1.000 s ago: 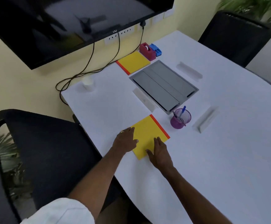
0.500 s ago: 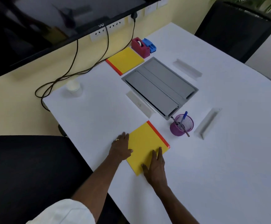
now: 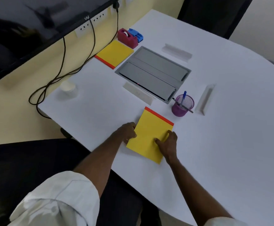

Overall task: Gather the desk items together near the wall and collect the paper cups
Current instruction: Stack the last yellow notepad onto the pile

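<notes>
A yellow notepad with a red top strip lies near the table's front edge, its near left corner slightly raised. My left hand grips its left edge and my right hand grips its lower right edge, thumb on top. A second yellow notepad lies by the wall. A white paper cup stands at the left near the wall. A purple pen holder with pens stands to the right of the held pad.
A red tape dispenser and a blue item sit by the wall. A grey hatch is set in the white table, with three white name holders around it. Black cables hang from the screen. A black chair is at the left.
Both hands went from lying flat on the near notepad to curling round its edges, and its near corner has lifted a little. The camera moved closer.
</notes>
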A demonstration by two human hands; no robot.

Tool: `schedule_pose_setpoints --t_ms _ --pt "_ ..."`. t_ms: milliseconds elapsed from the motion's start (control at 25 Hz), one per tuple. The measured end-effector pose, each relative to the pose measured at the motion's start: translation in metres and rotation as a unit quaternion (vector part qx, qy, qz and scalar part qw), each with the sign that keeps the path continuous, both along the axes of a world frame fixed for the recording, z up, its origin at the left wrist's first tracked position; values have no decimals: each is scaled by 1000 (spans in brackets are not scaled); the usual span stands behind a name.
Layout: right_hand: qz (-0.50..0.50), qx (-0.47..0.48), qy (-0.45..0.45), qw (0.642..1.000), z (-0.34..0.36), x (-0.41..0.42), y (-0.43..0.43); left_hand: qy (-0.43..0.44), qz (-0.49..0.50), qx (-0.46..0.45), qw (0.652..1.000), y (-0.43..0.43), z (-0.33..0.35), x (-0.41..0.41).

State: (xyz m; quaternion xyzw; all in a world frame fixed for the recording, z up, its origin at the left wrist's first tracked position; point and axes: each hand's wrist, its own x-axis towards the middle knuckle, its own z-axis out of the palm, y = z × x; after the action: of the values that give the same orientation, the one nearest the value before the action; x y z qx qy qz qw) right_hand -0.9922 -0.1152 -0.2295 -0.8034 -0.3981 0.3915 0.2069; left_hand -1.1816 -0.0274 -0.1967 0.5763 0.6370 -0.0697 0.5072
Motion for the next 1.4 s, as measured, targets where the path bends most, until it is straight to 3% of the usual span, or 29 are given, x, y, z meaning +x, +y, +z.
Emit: schedule_pose_setpoints --t_ms 200,360,520,680,840,1080,1280,1400 --pt "-29 67 4 997 46 -22 -8 -48 -80 -45 995 12 71 -26" --pt "24 155 -89 984 103 -40 6 -50 -140 -6 989 24 135 -61" --pt "44 166 -43 984 149 -56 21 -53 -149 46 986 30 184 -94" --pt "22 155 61 986 165 -60 23 -102 -76 100 987 36 196 -133" --pt "-31 151 199 968 175 -79 25 -212 29 113 970 51 181 -176" --pt "-143 145 255 945 167 -121 62 -301 127 20 945 102 151 -227" --pt "-261 155 321 897 154 -174 97 -392 154 -80 903 114 103 -258" --pt "-249 148 332 898 141 -188 100 -428 227 -52 873 124 89 -258"
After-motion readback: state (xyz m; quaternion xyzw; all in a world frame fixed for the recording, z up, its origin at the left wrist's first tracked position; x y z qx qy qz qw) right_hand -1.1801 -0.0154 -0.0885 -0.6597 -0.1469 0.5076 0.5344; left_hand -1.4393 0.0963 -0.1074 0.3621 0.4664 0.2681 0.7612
